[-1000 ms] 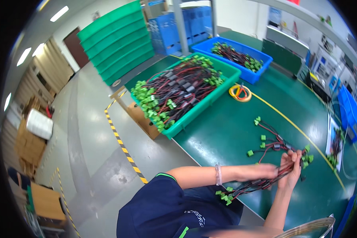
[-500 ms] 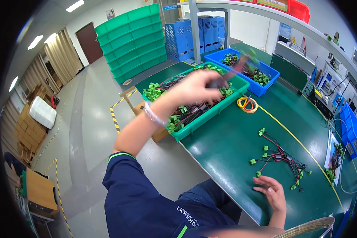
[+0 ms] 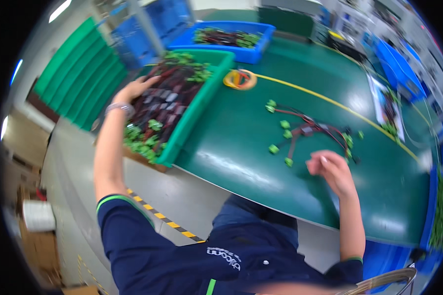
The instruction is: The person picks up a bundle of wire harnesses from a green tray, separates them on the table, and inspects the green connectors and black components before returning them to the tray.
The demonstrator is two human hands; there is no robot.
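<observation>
We note motion blur across the frame. The left hand [image 3: 135, 88] fingertips are lost among the harnesses in the green bin [image 3: 202, 101]; its grip cannot be determined.

the bench [image 3: 261, 162] is dark green with a thin yellow line [image 3: 330, 101]. a green bin [image 3: 194, 115] holds red and black wires with green plugs; behind it stands a blue bin [image 3: 253, 51]. the loose harness [image 3: 312, 132] has red-black wires and green connectors. the tape roll [image 3: 238, 78] is orange-yellow. the sleeve [image 3: 133, 236] is navy, edged green.
</observation>
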